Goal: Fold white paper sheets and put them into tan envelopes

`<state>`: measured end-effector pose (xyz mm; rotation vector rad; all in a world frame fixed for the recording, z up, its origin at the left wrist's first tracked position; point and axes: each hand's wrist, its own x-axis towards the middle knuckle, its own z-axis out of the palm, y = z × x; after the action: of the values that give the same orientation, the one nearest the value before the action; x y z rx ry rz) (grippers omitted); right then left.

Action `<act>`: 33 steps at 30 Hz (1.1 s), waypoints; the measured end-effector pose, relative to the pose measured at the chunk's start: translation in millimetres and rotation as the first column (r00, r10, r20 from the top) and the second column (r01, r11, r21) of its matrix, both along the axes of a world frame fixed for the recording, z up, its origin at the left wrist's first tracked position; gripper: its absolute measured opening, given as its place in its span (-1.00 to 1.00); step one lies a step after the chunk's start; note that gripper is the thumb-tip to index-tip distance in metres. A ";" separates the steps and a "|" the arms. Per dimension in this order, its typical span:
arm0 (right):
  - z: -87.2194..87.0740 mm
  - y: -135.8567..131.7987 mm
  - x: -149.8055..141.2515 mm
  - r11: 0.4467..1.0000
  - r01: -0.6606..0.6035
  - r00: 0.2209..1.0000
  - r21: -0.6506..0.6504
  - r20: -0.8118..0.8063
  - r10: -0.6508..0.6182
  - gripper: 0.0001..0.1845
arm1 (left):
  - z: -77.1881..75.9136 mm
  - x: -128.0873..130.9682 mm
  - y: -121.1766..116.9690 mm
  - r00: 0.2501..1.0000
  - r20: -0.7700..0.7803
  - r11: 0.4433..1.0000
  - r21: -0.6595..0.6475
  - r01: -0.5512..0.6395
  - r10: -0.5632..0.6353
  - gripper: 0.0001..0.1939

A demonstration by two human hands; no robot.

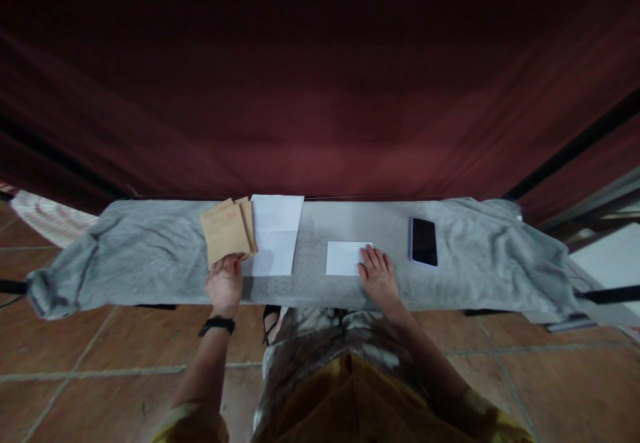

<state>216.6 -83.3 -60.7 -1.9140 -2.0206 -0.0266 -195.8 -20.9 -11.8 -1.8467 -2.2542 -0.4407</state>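
My left hand (225,283) has its fingers closed at the lower edge of a brown paper envelope (227,233), the top one of a small fanned pile. Another brown envelope (247,219) peeks out at the pile's right side, overlapping white sheets of paper (277,229). To the right, a small white folded paper (344,258) lies flat on the grey cloth. My right hand (379,277) rests on that paper's right end, fingers stretched out and slightly spread. How the folds of the small paper lie underneath cannot be made out.
A phone (424,241) with a dark screen lies right of my right hand. Grey cloth (150,249) covers the narrow table and bunches at both ends. A dark red curtain (320,129) hangs behind. Black poles (575,146) stand at the sides, above a tiled floor (565,389).
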 end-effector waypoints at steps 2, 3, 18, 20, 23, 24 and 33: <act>-0.1 0.1 0.0 1.000 0.004 1.000 -0.001 -0.009 -0.004 -0.45 | 2.0 3.5 -1.7 0.999 -0.038 1.000 -0.024 0.018 -0.019 -0.67; -0.1 0.1 0.1 1.000 0.005 1.000 -0.002 -0.011 -0.005 -0.45 | 2.6 5.1 -2.3 0.998 -0.053 0.999 -0.042 0.024 -0.026 -0.67; 5.6 -0.7 -1.5 0.998 0.017 0.995 0.057 -0.097 -0.012 -0.48 | 57.7 93.9 -43.9 0.907 -0.157 0.920 -0.021 0.391 -0.390 -0.65; 12.9 -1.0 -9.1 0.996 0.021 0.980 0.087 -0.201 -0.003 -0.48 | 57.7 126.6 -55.0 0.854 -0.122 0.862 -0.034 0.505 -0.505 -0.66; 25.4 -2.1 -30.8 0.997 -0.062 0.877 0.043 -0.475 0.075 -0.46 | 49.2 167.9 -67.1 0.773 -0.038 0.774 -0.039 0.632 -0.633 -0.69; 28.8 -2.5 -39.1 0.993 -0.114 0.806 -0.010 -0.585 0.087 -0.47 | 45.1 178.6 -69.8 0.747 -0.012 0.747 -0.039 0.664 -0.665 -0.69; 45.2 -10.9 -49.0 0.919 -0.338 0.248 -0.204 -0.961 -0.122 -0.71 | 25.2 205.9 -78.8 0.581 0.255 0.613 0.063 0.788 -0.773 -0.70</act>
<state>167.6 -94.2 -15.5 -1.2596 -1.2113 1.3685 10.1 -99.6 13.4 -2.9192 -1.4049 -0.7826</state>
